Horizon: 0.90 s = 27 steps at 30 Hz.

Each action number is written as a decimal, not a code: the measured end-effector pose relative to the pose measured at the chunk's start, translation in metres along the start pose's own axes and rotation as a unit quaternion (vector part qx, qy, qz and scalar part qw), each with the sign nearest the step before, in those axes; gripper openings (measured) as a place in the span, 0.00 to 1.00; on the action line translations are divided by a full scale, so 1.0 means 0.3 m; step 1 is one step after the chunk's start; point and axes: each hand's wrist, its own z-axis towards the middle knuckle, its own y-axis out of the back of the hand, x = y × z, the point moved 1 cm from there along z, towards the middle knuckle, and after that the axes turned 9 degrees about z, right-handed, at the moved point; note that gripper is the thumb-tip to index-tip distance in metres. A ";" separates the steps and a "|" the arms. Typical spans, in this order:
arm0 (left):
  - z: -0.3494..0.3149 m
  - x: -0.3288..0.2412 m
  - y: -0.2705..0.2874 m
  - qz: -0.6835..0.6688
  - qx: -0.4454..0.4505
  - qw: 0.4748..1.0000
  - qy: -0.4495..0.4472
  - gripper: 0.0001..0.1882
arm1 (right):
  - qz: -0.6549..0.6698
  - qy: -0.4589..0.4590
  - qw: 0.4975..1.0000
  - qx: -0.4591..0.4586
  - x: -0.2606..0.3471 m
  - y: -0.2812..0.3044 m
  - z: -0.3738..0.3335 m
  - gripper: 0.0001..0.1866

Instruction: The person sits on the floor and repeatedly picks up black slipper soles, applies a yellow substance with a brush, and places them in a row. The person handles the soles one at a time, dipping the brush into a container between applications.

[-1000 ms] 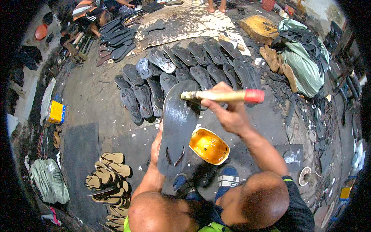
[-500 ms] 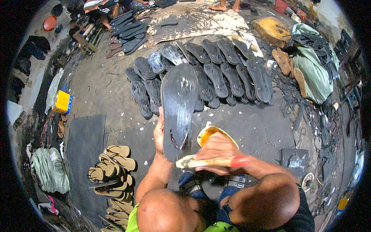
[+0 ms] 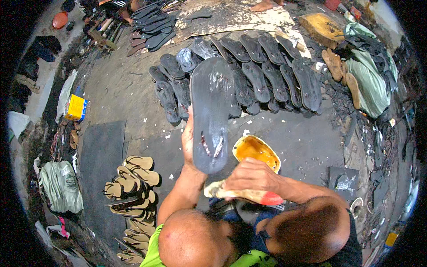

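My left hand [image 3: 188, 144] holds up a black flip-flop sole [image 3: 211, 107], its fingers wrapped behind the left edge. The sole's face is dull grey-black, with whitish marks near the far end and two short strap ends showing near the closer end. Below the sole, my right hand [image 3: 251, 180] is closed round a brush [image 3: 240, 194] with a pale, crusted body and a red end. The brush appears apart from the sole. Just beyond that hand stands a small cream tub [image 3: 277, 161] of amber, glue-like liquid [image 3: 254, 149].
Rows of black soles [image 3: 255, 80] lie across the floor ahead. Tan flip-flops [image 3: 144, 175] are piled at left beside a dark mat [image 3: 102, 164]. A yellow-blue tin [image 3: 76, 107], a pale green sack [image 3: 367, 84] and a wooden block [image 3: 321, 27] stand farther off. A person's foot [image 3: 262, 6] shows at the top.
My right hand and brush have shifted slightly down from the sole's lower edge, showing more of the tub. The sole's shiny streak has dulled. The whole view has shifted a little.
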 end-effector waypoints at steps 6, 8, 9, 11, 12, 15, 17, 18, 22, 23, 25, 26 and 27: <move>0.033 0.020 -0.081 -0.054 0.018 0.994 0.090 0.22 | -0.174 -0.044 0.963 -0.199 -0.058 0.250 0.249 0.08; 0.057 0.054 -0.045 -0.084 0.072 0.989 0.098 0.23 | -0.138 -0.002 0.985 -0.099 -0.114 0.246 0.239 0.10; 0.056 0.056 -0.042 -0.044 0.055 0.990 0.126 0.24 | -0.144 0.011 0.987 -0.065 -0.105 0.212 0.208 0.11; 0.049 0.024 -0.053 0.009 0.027 0.991 0.134 0.24 | -0.133 -0.009 0.990 0.045 -0.001 0.165 0.177 0.12; 0.044 -0.003 -0.026 0.026 0.012 0.994 0.109 0.23 | -0.107 0.016 0.991 0.080 0.030 0.137 0.165 0.12; 0.054 -0.015 0.020 0.012 0.006 0.996 0.093 0.23 | -0.054 0.035 0.997 -0.034 0.032 0.104 0.110 0.12; 0.067 0.011 -0.032 0.027 -0.043 0.996 0.072 0.22 | -0.130 -0.017 0.990 -0.049 0.026 0.114 0.133 0.12; 0.058 0.017 -0.037 0.015 -0.034 0.996 0.078 0.22 | -0.120 -0.045 0.991 -0.042 0.030 0.096 0.126 0.12; 0.048 -0.016 0.035 0.046 0.026 0.997 0.064 0.22 | -0.031 0.041 0.998 -0.038 0.027 0.045 0.139 0.10; 0.040 0.022 -0.011 0.051 0.011 0.997 0.055 0.22 | -0.092 -0.046 0.995 -0.014 0.012 0.099 0.158 0.10; 0.028 0.092 -0.014 0.002 0.043 0.995 0.090 0.23 | -0.041 -0.071 0.984 -0.159 -0.073 0.175 0.183 0.10; 0.003 0.082 -0.011 -0.036 0.077 0.988 0.127 0.25 | -0.025 -0.084 0.970 -0.226 -0.115 0.196 0.210 0.10; -0.020 0.073 -0.014 0.057 0.065 0.992 0.093 0.25 | 0.001 -0.128 0.955 -0.267 -0.150 0.234 0.237 0.10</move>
